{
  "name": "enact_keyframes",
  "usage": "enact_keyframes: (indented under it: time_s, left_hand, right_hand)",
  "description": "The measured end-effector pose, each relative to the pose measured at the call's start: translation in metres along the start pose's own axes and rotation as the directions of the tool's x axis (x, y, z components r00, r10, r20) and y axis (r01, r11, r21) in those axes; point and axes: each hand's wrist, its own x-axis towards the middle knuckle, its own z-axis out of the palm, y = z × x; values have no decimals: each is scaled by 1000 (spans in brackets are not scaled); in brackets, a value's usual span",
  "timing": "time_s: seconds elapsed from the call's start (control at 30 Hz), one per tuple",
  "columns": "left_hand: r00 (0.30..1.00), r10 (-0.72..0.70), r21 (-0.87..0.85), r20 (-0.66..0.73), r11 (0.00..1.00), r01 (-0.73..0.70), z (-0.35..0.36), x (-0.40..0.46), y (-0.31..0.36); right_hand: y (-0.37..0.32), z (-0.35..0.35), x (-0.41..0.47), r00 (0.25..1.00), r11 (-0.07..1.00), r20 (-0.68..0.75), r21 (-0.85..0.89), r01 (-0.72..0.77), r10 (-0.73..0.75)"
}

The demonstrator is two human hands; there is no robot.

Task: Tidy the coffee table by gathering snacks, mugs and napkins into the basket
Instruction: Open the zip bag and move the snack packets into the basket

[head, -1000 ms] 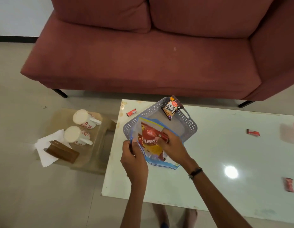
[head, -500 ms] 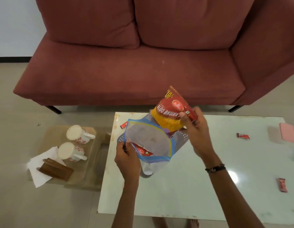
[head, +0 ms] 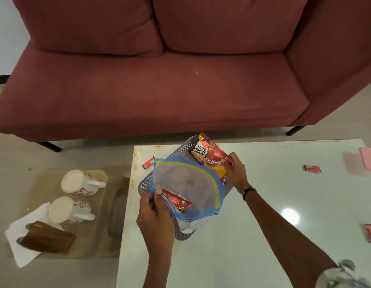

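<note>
A grey perforated basket [head: 146, 182] stands on the white coffee table [head: 253, 235] at its far left. My left hand [head: 154, 213] grips the rim of an open clear zip bag [head: 186, 181] above the basket; a red snack packet [head: 176, 201] lies inside the bag. My right hand [head: 235, 173] holds a red and yellow snack packet [head: 216, 161] down in the basket, beside a salted peanuts packet [head: 200, 150]. Two white flowered mugs [head: 79, 181] [head: 67, 209] and a white napkin [head: 24, 252] sit on a low side table to the left.
Small red wrappers lie on the table: one [head: 148, 162] beside the basket, two on the right [head: 312, 168] [head: 370, 235]. A pink object [head: 369, 160] sits at the far right edge. A brown holder [head: 47, 239] rests on the napkin. A red sofa [head: 180, 90] stands behind.
My right hand pulled the red and yellow packet out of the zip bag, lifted it, then lowered it into the basket beside the peanuts. The left hand kept holding the bag.
</note>
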Motion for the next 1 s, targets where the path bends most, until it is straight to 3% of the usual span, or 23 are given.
enact_keyframes:
  time_s: [0.3, 0.37, 0.43, 0.5, 0.6, 0.67, 0.73, 0.8, 1.0]
  left_hand:
    - [1000, 0, -17, 28, 1000, 0, 6, 5, -8]
    - [1000, -5, -11, 25, 1000, 6, 4, 4, -7]
    - [1000, -10, -5, 20, 1000, 10, 0, 2, -6]
    - [1000, -22, -12, 16, 1000, 22, -3, 1, -6]
    - [999, -37, -23, 18, 999, 38, -6, -5, -10]
    - [999, -47, -45, 25, 998, 48, -7, -11, -9]
    - [998, -52, -61, 23, 997, 53, -7, -17, -8]
    - [998, -62, -63, 15, 996, 62, -7, -22, -9]
    - [997, -74, -46, -11, 996, 74, -12, -24, -20]
  right_hand:
    - [36, 5, 11, 966, 962, -180, -167, -215, 185]
    - [23, -11, 4, 965, 966, -197, -152, -207, 175]
    - [-12, -29, -11, 982, 993, -178, -80, -84, 69]
    - [-65, -41, -36, 991, 996, -94, -14, 90, -91]
    - [-132, -26, -73, 924, 951, 265, -62, 301, -275]
    - [-141, 11, -82, 824, 909, 522, -193, 369, -223]
    - [-129, 56, -81, 744, 811, 664, -392, 435, -78]
    - [-107, 92, -80, 737, 719, 674, -534, 445, 44]
    - [-55, 126, -86, 804, 642, 573, -678, 359, 155]
